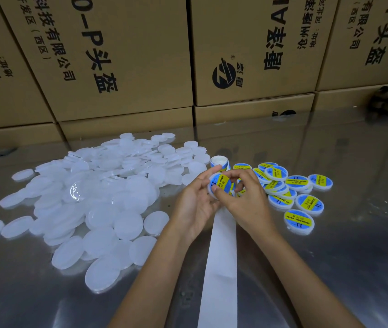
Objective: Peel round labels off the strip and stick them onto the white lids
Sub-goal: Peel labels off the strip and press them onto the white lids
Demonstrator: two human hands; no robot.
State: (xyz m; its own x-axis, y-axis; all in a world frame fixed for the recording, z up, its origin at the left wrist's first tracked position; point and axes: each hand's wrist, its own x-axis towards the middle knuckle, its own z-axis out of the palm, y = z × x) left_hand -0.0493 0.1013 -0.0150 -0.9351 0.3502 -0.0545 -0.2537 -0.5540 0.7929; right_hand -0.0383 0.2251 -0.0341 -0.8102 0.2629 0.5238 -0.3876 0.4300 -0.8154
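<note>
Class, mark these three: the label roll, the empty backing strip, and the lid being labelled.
label roll [219,161], head view, white top of its core.
backing strip [221,268], head view, mid-length of the bare paper.
lid being labelled [220,184], head view, its blue-and-yellow label.

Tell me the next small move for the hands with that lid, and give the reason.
Probably press the label flat with the right thumb, then drop the lid on the labelled pile to the right. The blue and yellow label already sits on the lid, which the left hand holds while the right hand works its face. The bare backing strip trails toward the person.
</note>
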